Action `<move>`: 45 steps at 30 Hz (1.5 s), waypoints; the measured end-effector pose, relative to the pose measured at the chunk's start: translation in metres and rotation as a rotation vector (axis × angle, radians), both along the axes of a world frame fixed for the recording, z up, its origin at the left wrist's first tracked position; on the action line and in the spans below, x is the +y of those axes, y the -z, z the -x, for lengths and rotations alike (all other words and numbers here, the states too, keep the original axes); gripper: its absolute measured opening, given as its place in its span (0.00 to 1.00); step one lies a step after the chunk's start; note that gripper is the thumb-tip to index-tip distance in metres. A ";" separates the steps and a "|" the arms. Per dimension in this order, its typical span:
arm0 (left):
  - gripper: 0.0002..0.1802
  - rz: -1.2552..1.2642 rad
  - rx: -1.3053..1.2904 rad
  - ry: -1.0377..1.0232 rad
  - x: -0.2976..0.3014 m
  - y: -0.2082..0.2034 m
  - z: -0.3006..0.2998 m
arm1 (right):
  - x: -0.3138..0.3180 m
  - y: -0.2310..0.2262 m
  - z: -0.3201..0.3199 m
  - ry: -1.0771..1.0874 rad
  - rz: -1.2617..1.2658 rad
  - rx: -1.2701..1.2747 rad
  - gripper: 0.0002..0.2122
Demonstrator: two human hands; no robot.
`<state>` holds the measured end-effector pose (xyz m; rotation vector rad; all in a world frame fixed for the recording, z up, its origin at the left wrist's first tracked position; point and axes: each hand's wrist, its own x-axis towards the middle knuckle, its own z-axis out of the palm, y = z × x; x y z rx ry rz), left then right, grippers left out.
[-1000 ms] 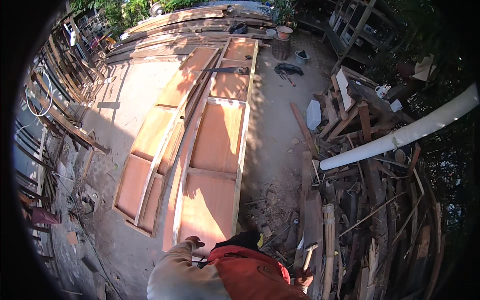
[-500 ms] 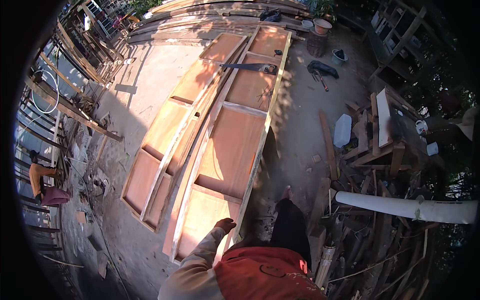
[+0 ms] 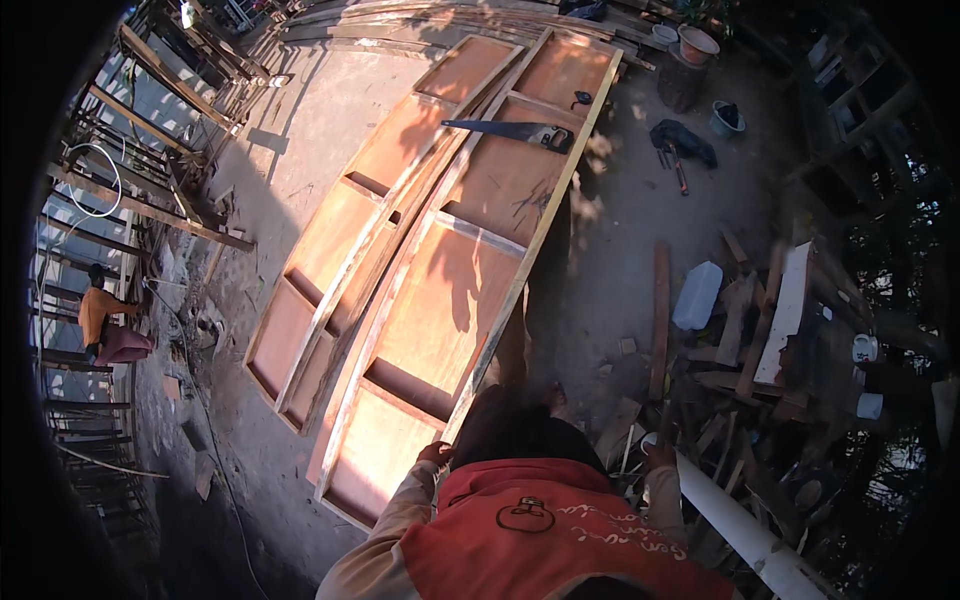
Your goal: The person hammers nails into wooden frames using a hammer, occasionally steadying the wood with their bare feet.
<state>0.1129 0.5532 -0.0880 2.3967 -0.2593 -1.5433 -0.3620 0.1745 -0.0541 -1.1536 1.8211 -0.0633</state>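
Note:
A long wooden panel frame (image 3: 480,235), backed with thin reddish board and split by cross bars, stretches away from me. My left hand (image 3: 437,453) is at its near right edge, fingers curled over the rail. Out to the right, my right hand (image 3: 657,457) hangs in shade beside the upper end of a white pipe (image 3: 740,522). Whether it touches the pipe is unclear, and its fingers are too dark to read. A handsaw (image 3: 510,132) lies across the frame's far part, with a small black tool (image 3: 581,98) beyond it.
A second panel frame (image 3: 350,235) lies alongside on the left. Scrap wood (image 3: 725,400), a translucent jug (image 3: 697,295) and a dark bag (image 3: 684,143) are on the right. Stacked planks (image 3: 400,22) lie at the back. Another person (image 3: 105,315) is at far left.
My view has tilted and turned. My right hand has come into sight near the pipe, which now slants down toward the lower right. My left hand stays at the frame's near edge.

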 end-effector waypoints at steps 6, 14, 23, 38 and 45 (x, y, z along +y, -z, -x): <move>0.29 0.143 -0.008 -0.267 -0.097 0.006 -0.010 | -0.142 -0.043 -0.134 0.213 -0.391 -0.424 0.13; 0.31 0.027 -0.210 -0.139 -0.205 -0.008 -0.076 | -0.199 0.008 -0.290 0.054 -0.687 -0.510 0.11; 0.22 0.211 -0.306 0.123 -0.439 0.020 -0.230 | -0.293 -0.014 -0.392 0.099 -0.798 -0.521 0.13; 0.31 0.051 -0.361 0.210 -0.785 0.119 -0.283 | -0.474 -0.018 -0.468 -0.036 -0.942 -0.279 0.12; 0.29 0.003 -0.418 0.273 -0.789 0.160 -0.293 | -0.538 0.000 -0.463 -0.104 -1.076 -0.173 0.11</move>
